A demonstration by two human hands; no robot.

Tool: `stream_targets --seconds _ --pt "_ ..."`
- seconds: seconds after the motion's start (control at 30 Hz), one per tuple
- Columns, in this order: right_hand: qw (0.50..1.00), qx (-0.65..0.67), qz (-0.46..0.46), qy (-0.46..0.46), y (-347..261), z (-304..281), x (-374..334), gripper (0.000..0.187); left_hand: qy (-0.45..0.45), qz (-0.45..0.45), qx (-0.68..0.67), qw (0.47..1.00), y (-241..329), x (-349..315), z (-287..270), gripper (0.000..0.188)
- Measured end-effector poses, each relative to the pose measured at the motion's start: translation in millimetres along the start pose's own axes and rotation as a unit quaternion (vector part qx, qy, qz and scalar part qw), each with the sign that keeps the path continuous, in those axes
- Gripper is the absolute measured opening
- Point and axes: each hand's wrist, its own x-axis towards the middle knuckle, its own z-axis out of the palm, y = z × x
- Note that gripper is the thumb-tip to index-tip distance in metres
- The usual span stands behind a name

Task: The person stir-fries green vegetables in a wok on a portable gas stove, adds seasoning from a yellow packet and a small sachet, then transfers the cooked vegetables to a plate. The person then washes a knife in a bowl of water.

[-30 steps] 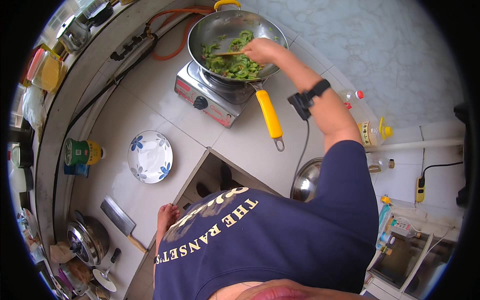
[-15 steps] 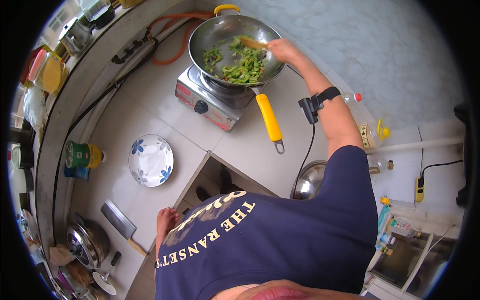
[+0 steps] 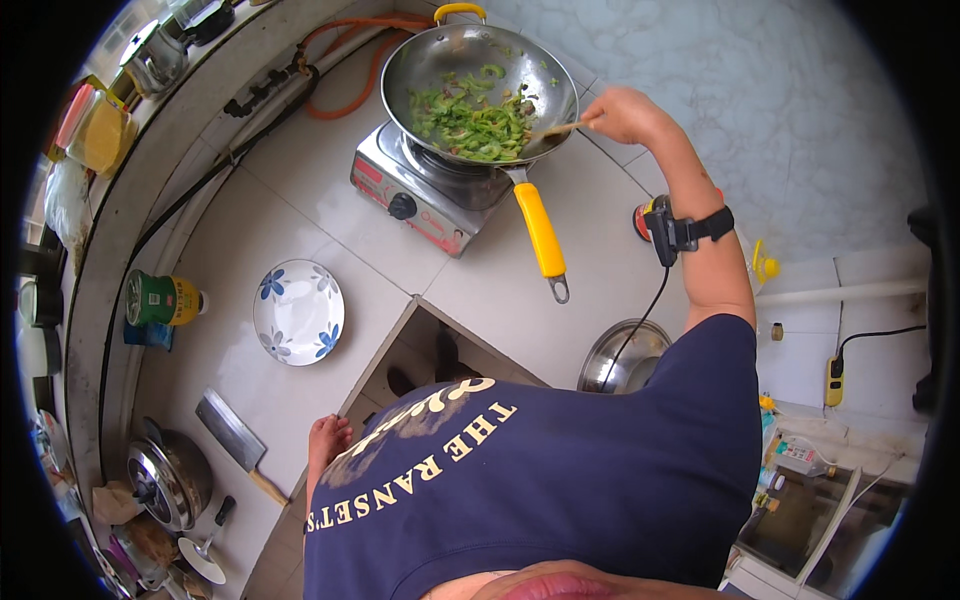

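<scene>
A steel wok (image 3: 545, 75) sits on a portable gas stove (image 3: 425, 200), its yellow handle (image 3: 540, 230) pointing toward me. Sliced green vegetables (image 3: 470, 120) with small brownish bits lie across its bottom. At the wok's right rim my right hand (image 3: 625, 115) is closed on a wooden spatula (image 3: 560, 130), whose far end dips among the vegetables. My left hand (image 3: 330, 437) hangs beside my body by the counter edge, fingers curled in, with nothing visible in them. It is nearest the cleaver (image 3: 232, 430), which lies untouched on the counter.
On the left counter are a white plate (image 3: 298, 312) with blue flowers, a green-and-yellow bottle (image 3: 165, 300), a lidded steel pot (image 3: 170, 480) and a turner (image 3: 205, 555). A steel bowl (image 3: 625, 350) stands right, near my elbow. An orange hose (image 3: 365, 85) runs behind the stove.
My right hand has moved right and toward me, drawing the spatula from the wok's middle to its right side. The vegetables have shifted and spread. My left hand stays low by the counter edge.
</scene>
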Motion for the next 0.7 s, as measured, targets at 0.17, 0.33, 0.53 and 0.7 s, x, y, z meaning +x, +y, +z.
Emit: stream_targets --seconds 0.17,0.33,0.53,0.7 --pt "0.989 0.106 -0.09 0.05 -20 36 28 0.027 -0.022 -0.005 0.012 1.0 2 5 2 0.022" --pt "0.97 0.204 -0.005 0.13 -26 47 86 0.031 -0.046 0.006 0.012 0.999 6 4 0 0.024" --pt "0.979 0.141 -0.038 0.142 -61 44 117 0.032 -0.019 0.006 0.041 0.999 1 2 7 0.028" --pt "0.979 0.171 -0.082 0.071 -57 27 71 0.034 0.007 0.009 0.012 1.0 -2 0 4 0.024"
